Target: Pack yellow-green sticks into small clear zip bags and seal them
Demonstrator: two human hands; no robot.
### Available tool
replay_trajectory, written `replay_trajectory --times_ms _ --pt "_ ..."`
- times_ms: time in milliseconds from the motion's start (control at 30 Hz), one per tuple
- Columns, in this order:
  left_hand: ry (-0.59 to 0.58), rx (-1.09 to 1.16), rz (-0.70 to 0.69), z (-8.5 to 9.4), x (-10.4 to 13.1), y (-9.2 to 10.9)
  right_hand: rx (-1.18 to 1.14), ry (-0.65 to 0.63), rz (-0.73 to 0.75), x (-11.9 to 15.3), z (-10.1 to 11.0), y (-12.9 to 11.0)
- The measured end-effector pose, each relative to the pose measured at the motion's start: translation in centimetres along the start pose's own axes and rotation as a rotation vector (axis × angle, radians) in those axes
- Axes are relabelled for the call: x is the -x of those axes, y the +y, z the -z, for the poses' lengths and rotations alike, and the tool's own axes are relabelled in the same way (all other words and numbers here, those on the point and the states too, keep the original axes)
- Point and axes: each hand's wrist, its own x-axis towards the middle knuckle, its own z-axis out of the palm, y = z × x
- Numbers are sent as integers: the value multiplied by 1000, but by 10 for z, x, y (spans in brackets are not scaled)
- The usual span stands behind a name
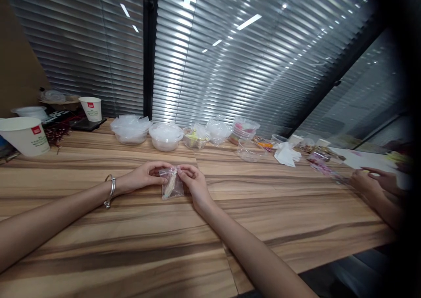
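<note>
A small clear plastic bag [172, 188] with a pale, elongated item inside is held just above or on the wooden table [158, 245]. My left hand [148, 174], with a silver bracelet [111, 193] at its wrist, pinches the bag's upper left side. On the other side, my right hand [196, 185] grips the top right corner between thumb and fingers. The bag's lower part hangs free between both hands.
Clear bowls [166, 136] with bags line the table's back by the blinds. Paper cups [28, 136] stand at the left. White tissue [287, 153] and purple packets [320, 164] lie right of centre. Another person's hands [370, 184] are at the far right.
</note>
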Motion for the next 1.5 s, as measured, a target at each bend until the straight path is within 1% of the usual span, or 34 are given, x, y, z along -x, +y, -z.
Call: replay_trajectory --times_ms 100,333,600,833,1000,1367,1500 --pt "5 -74 -19 -3 1 4 -1 8 6 -1 1 1" --pt "99 -209 -13 -6 2 4 26 7 22 -2 -1 2" --pt "103 -142 -20 -5 0 1 -7 1 28 -1 -5 2" --pt "130 -114 10 -3 0 3 -11 -17 24 0 -4 1" --pt "126 -98 11 -2 0 4 -19 -24 33 -1 -5 2" --pt "92 -116 -24 -1 1 2 9 -56 52 2 -6 0" --pt "103 -123 -22 -1 0 0 16 -34 46 1 -5 0"
